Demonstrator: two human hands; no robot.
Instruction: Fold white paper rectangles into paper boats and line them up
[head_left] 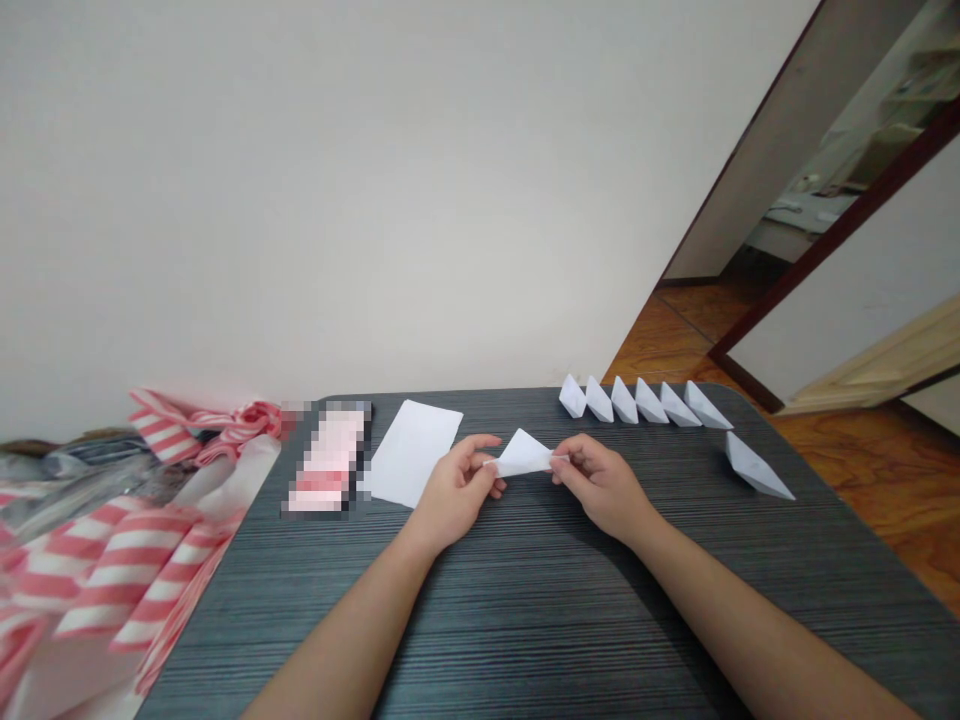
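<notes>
Pinching its opposite ends, my left hand (pixel 459 487) and right hand (pixel 602 487) hold a folded paper (pixel 523 455) over the worktop (pixel 517 610); I see a white sheet (pixel 416 448) beside the left, with six paper boats (pixel 624 402) and another boat (pixel 756 470) off right.

Dark wood-grained tabletop (pixel 510 620) is lying open between bare forearms (pixel 356 630); white folded paper (pixel 523 456) is barring the way ahead, six white paper boats (pixel 649 402) the far right.

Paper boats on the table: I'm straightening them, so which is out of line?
The rightmost paper boat: it sits alone, while the other six stand together in a row.
</notes>
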